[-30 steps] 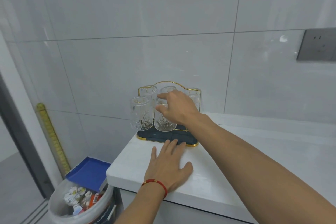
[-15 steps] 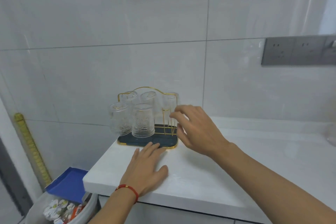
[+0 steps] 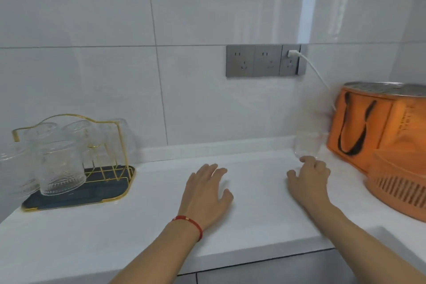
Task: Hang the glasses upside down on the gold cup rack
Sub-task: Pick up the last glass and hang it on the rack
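Standing at the far left of a white countertop [image 3: 253, 226], a gold cup rack [image 3: 69, 122] on a dark, gold-edged tray [image 3: 110, 191] carries several ribbed clear glasses mouth-down; the nearest hung glass [image 3: 61, 168] is at the front, with others blurred behind and at the frame's left edge. Some gold prongs [image 3: 110, 170] on the rack's right side are bare.

Near the middle, the person's left hand [image 3: 206, 191], a red cord bracelet [image 3: 189, 220] at the wrist, lies palm-down on the counter, fingers loosely spread and holding nothing. It is well apart from the rack.

Further right, the right hand [image 3: 309, 175] is extended toward the back of the counter, fingers loosely curled and open, empty. Its fingertips [image 3: 307, 159] are just beside the base of a loose glass [image 3: 306, 145] that stands near the wall; blur makes it impossible to tell whether they touch it, or which way up the glass stands.

At the far right, an orange bag [image 3: 378, 127] with black handles sits against an orange slotted basket [image 3: 401, 182], just beside the loose glass. Pale glossy wall tiles [image 3: 92, 76] rise behind, bearing a grey socket strip [image 3: 265, 60] with a white plug [image 3: 293, 53] whose cable runs down toward the bag.
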